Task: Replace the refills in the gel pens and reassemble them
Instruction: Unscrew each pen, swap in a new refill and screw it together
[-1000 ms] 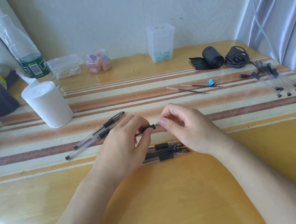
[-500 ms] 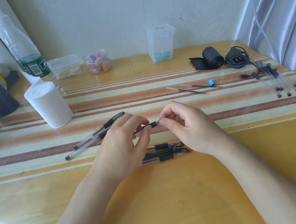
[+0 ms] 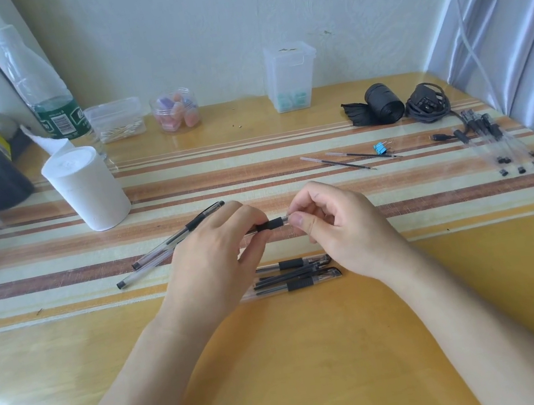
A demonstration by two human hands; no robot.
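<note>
My left hand (image 3: 213, 259) grips the barrel of a gel pen (image 3: 272, 224) by its black grip section, held level above the table. My right hand (image 3: 334, 223) pinches the pen's tip end between thumb and forefinger. Under my hands lie three more gel pens (image 3: 298, 274) side by side. Two capped pens (image 3: 174, 242) lie slanted to the left of my left hand. Two loose refills (image 3: 342, 159) rest further back on the striped mat.
A paper roll (image 3: 88, 187) stands at the left, a bottle (image 3: 47, 96) and small clear boxes (image 3: 292, 77) along the wall. A blue binder clip (image 3: 380, 149), a black roll (image 3: 383, 108), a coiled cable (image 3: 427, 103) and several empty pen barrels (image 3: 499, 141) lie at the right.
Both hands lifted the pen slightly. The left hand's hold moved back along the barrel, so more of the black grip shows. The right hand's fingers stay pinched on the tip.
</note>
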